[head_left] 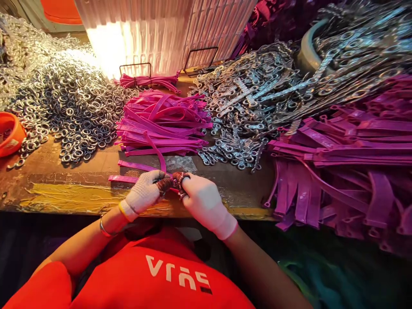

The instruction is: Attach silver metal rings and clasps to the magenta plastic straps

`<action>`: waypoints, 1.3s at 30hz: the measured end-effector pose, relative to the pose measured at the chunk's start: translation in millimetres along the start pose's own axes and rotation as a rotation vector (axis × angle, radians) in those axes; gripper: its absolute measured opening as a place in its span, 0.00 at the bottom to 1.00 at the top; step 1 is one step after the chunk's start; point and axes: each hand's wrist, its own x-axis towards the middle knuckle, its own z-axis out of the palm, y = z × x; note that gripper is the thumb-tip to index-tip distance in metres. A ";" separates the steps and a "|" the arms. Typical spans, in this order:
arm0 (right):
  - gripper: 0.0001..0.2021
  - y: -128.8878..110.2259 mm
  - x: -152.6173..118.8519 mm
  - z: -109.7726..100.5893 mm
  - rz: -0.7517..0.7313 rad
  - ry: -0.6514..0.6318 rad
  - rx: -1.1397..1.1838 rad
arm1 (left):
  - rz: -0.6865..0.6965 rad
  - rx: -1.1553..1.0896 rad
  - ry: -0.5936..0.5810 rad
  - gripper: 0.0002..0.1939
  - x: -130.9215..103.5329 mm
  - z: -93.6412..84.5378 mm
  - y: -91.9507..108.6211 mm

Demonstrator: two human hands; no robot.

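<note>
My left hand (146,189), in a white dotted glove with dark wrapped fingertips, is closed on a magenta strap (157,152) whose free end rises above it. My right hand (201,199), in a white glove, has its fingers pinched together right beside the left fingertips, over the strap's lower part. Whatever small piece sits between the fingertips is too small to make out. Two more magenta straps (124,178) stick out to the left of my left hand, flat on the table. Just beyond the hands lies a pile of magenta straps (164,124).
Metal rings (80,103) are heaped at the left, near an orange container (11,135). Metal linked pieces (238,98) spread right of centre, below a bowl rim (310,43). More magenta straps (354,146) overhang the right edge. A lit ribbed panel (161,34) stands behind.
</note>
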 end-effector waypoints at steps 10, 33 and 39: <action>0.18 -9.4 5.4 -6.3 0.098 -0.192 -0.022 | 0.173 0.326 0.004 0.13 6.1 -7.5 -9.7; 0.10 49.1 -0.9 -22.4 0.133 -0.143 -0.143 | 0.057 0.242 0.217 0.17 -9.5 -74.9 9.4; 0.13 94.9 41.4 -7.3 0.534 -0.042 -0.300 | -0.348 -0.907 -0.071 0.19 13.4 -21.3 11.0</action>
